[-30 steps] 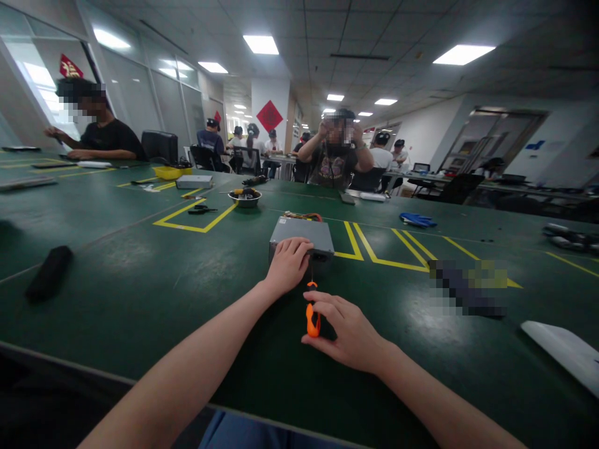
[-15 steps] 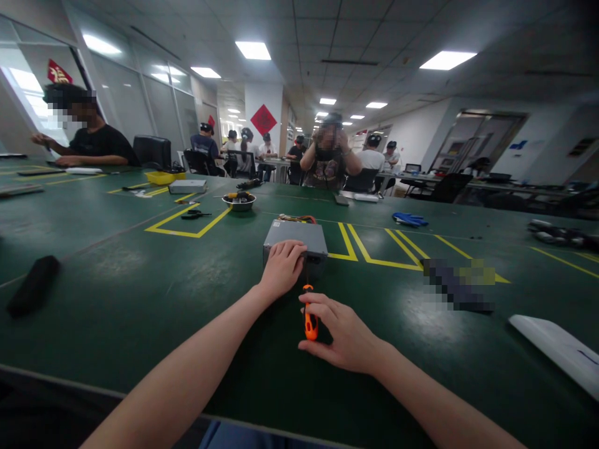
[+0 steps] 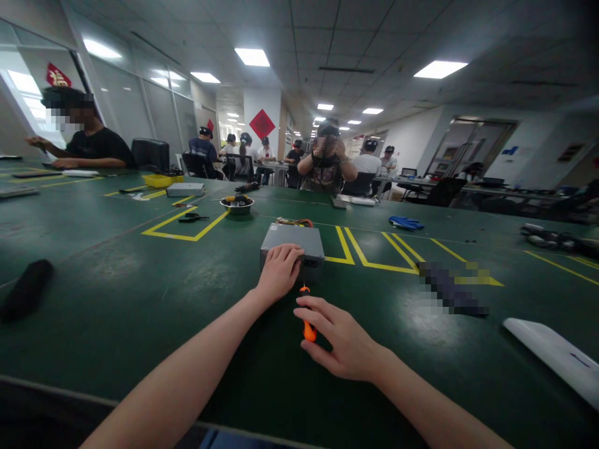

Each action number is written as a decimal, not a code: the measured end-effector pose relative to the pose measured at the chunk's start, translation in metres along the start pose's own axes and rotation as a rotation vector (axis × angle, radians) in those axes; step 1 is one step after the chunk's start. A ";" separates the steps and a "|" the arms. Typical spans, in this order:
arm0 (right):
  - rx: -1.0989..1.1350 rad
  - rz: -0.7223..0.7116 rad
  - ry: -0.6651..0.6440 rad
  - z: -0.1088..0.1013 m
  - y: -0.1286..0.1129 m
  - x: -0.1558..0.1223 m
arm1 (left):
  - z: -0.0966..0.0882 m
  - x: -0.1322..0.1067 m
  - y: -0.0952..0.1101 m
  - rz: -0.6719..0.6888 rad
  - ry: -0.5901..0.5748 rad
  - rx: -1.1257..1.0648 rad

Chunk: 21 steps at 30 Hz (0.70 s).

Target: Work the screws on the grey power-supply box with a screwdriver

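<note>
A grey metal computer power supply (image 3: 291, 237) sits on the green table in front of me, its cables bunched at the far side. My left hand (image 3: 281, 271) grips its near left part, fingers over the top and the near edge. In my right hand (image 3: 334, 333) is an orange and black screwdriver (image 3: 309, 330), held by the handle between fingers and thumb. Its shaft points away from me at the near face of the power supply. Whether the tip touches a screw is too small to tell.
A metal bowl with tools (image 3: 236, 204) and black pliers (image 3: 193, 217) lie beyond on the left. Blue gloves (image 3: 406, 222), a blurred dark item (image 3: 452, 290) and a white object (image 3: 552, 358) are on the right. A black object (image 3: 28, 290) lies far left. Co-workers sit around.
My right fingers have shifted around the screwdriver handle, which looks turned and more covered. My left hand stays on the power supply. The view has moved slightly.
</note>
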State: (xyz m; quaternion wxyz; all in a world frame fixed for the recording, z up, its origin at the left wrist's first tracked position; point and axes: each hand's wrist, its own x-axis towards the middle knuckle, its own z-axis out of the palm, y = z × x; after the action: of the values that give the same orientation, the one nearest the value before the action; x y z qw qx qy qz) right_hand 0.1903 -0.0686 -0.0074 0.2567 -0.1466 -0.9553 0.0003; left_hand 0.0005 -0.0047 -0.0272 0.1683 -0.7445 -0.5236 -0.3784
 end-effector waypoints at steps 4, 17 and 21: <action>-0.088 -0.057 0.074 -0.001 0.001 0.000 | -0.001 0.000 0.000 0.005 0.001 -0.005; -0.001 0.028 -0.019 -0.001 0.001 -0.001 | 0.000 -0.001 -0.001 0.007 -0.006 0.000; 0.062 0.075 0.058 0.001 0.004 -0.002 | -0.001 0.000 0.000 0.008 -0.008 0.001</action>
State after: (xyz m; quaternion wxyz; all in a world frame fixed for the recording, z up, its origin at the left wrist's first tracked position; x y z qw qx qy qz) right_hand 0.1923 -0.0651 -0.0099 0.2886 -0.1739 -0.9408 0.0353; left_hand -0.0002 -0.0054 -0.0270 0.1679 -0.7481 -0.5215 -0.3745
